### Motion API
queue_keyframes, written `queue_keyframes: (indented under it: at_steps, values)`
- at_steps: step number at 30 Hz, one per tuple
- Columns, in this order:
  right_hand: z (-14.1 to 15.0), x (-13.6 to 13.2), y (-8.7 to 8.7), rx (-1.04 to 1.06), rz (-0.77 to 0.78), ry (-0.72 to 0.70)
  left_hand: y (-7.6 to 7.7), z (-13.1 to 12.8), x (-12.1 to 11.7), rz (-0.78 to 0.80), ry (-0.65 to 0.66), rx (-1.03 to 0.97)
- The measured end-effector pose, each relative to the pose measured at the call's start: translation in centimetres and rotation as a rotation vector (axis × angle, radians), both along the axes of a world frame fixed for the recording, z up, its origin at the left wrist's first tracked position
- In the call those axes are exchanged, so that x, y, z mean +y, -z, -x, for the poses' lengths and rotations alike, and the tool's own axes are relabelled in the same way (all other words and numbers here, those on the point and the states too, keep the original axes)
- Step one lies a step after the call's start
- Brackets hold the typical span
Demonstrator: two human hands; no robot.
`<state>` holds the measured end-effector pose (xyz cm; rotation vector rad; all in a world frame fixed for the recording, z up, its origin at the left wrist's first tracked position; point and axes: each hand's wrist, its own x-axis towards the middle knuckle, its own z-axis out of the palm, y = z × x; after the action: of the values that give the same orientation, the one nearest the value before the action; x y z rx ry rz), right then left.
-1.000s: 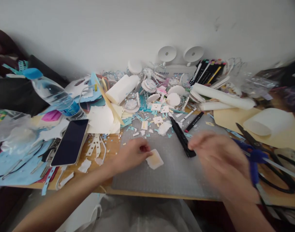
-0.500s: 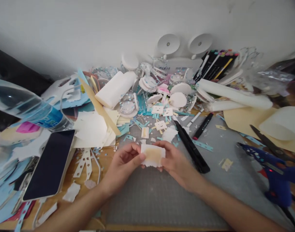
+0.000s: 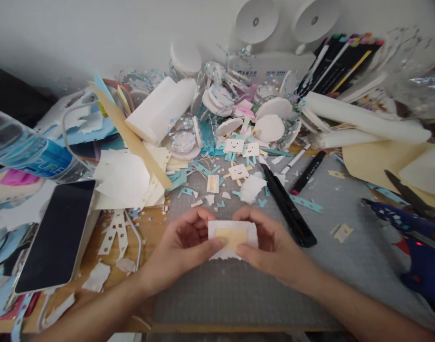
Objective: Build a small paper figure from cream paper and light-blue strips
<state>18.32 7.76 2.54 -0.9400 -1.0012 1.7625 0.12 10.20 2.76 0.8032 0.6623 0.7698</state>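
Between both hands is a small white piece with torn, ragged edges and a pale yellow rectangle (image 3: 233, 233) in its middle; it looks like paper or thin foam. My left hand (image 3: 191, 242) pinches its left side, thumb on the front face. My right hand (image 3: 265, 244) grips the right side the same way, its thumb on the lower right of the yellow part. The fingers behind the piece are partly hidden. Just beyond the hands lie a torn white scrap (image 3: 252, 188), a small white piece with a yellow strip (image 3: 212, 184) and small smiling-face figures (image 3: 238, 171).
A black utility knife (image 3: 288, 204) and a black marker (image 3: 307, 173) lie right of the hands on the grey cutting mat (image 3: 217, 294). Farther right are a blue glue gun (image 3: 417, 242) and scissors (image 3: 413, 194). A phone (image 3: 57, 235) and a water bottle (image 3: 42, 152) are at left.
Both thumbs have moved inward over the yellow rectangle, and the piece now appears slightly lower and larger. The camera view has tilted down and come closer.
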Motion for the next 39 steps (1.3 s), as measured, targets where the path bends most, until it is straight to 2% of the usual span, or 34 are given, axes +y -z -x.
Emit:
queue_keyframes:
  at_steps: [11,19,33,39]
  values:
    - [0.2,-0.3,0.4,0.036,0.009,0.042,-0.1,0.1,0.0,-0.067,-0.029,0.034]
    - [-0.2,-0.6,0.8,0.099,0.025,0.011,0.2,0.2,-0.3,0.002,0.033,0.011]
    - [-0.1,-0.9,1.1,0.343,0.225,-0.119,0.4,0.2,-0.4,0.126,0.084,-0.11]
    - [-0.1,-1.0,1.2,0.364,0.262,-0.134,0.2,0.1,-0.3,0.165,0.09,-0.1]
